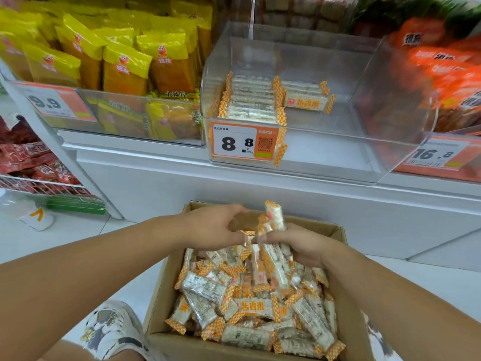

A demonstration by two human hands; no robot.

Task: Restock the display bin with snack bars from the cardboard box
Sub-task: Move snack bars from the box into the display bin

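Head view: gathering step. Right hand (299, 246) clutches a bundle of snack bars (273, 230) over the cardboard box (166, 295); left hand (218, 225), loosely curled, steadies them. Next, lift toward the display bin (364, 121) at 12 o'clock.

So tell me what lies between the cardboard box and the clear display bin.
In the head view, only the plain white front of the shelf base lies between the cardboard box and the display bin; nothing else sits there.

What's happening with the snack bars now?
Right hand grips several snack bars over cardboard box. Left hand open, touching them. Display bin mostly bare. Nothing blocking.
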